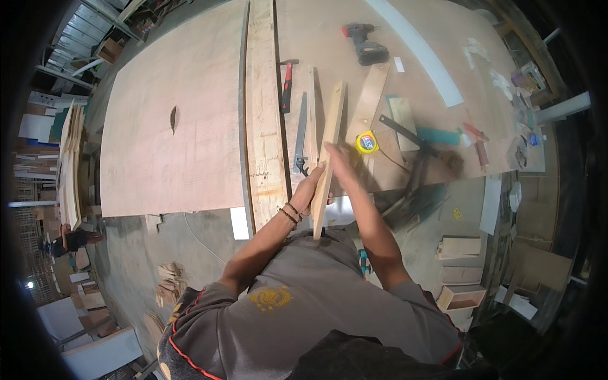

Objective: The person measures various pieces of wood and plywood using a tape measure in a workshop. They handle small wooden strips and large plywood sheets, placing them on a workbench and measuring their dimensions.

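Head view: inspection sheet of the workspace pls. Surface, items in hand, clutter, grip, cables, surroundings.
Surface: pale wooden table, one dark leaf-shaped mark; a hole or an object, cannot tell.
Items in hand: one plank, its near end past the table edge.
Clutter: drill, hammer, saw, yellow tape measure and a long beam on the table.
Grip: left hand closed on the plank; right hand on it farther up, finger closure unclear.
Cables: thin pale line on the floor, possibly a cable.
Surroundings: wood scraps on the floor at left; another person at far left.
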Available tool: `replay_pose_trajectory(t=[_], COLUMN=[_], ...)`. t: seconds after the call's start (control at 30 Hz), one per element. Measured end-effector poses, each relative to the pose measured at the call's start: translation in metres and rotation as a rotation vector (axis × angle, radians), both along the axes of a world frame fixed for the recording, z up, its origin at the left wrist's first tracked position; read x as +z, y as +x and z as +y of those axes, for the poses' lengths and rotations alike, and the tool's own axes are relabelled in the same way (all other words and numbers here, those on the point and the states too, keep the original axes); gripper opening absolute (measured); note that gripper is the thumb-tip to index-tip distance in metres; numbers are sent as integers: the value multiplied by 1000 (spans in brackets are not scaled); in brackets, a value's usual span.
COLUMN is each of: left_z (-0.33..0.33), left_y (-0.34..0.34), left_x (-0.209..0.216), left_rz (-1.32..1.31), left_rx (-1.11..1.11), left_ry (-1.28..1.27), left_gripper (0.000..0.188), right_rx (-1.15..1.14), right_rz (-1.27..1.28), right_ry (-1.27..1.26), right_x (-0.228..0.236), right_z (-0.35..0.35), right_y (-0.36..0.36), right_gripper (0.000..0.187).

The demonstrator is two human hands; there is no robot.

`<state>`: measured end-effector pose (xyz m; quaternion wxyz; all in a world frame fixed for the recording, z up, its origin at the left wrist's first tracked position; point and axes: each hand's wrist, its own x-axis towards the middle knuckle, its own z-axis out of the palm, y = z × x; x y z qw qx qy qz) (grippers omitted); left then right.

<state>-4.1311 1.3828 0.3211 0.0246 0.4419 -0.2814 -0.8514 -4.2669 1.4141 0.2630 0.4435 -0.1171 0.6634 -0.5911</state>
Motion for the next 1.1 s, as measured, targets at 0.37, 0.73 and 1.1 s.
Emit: replay_pose_trajectory(t=[0.37, 0.73, 1.1], left_z=[11, -85, -139], left_y=[32, 17, 65], left_x=[3, 53, 226], left_rz=[49, 214, 968], left_rx=[-412, 48, 390], left_ry=[-114, -612, -1231], left_gripper=[72, 70, 79], right_rx=[178, 393, 608], right_rz=[-301, 148, 205], right_ry=[-67, -394, -625], right_x=[16, 58, 137], right_z=[-28, 10, 17], right_y=[12, 46, 102], right_gripper=[55, 83, 73])
